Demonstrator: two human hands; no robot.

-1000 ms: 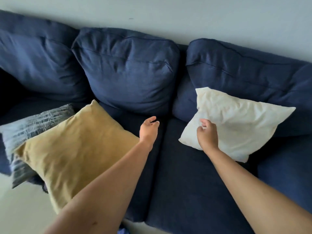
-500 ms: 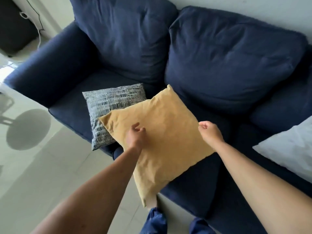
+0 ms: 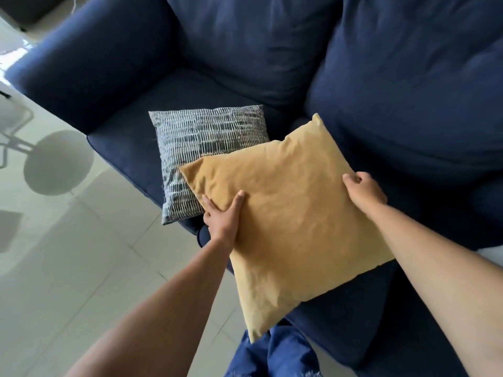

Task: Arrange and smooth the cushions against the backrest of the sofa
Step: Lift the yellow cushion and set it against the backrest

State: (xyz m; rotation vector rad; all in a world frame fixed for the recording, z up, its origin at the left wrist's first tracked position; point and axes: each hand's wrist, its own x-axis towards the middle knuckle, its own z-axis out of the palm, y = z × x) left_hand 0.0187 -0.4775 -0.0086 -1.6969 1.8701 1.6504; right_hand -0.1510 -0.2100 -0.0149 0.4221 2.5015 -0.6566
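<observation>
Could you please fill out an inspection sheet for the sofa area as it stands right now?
Surface: navy sofa seat, partly bare.
Job's things: mustard cushion held at both sides, overlapping the patterned cushion lying flat on the seat; back cushions upright.
Clutter: white cushion edge at the right.
Grippers: left hand and right hand, fingers closed on the mustard cushion.
Cables: a thin cord, top left.
Surroundings: tiled floor, person's blue trousers.

We see a mustard-yellow cushion [image 3: 288, 213], wrinkled, tilted over the navy sofa [image 3: 130, 137] seat front edge. It overlaps a grey patterned cushion [image 3: 201, 137] lying flat on the seat. Two navy back cushions [image 3: 413, 91] stand against the backrest.
</observation>
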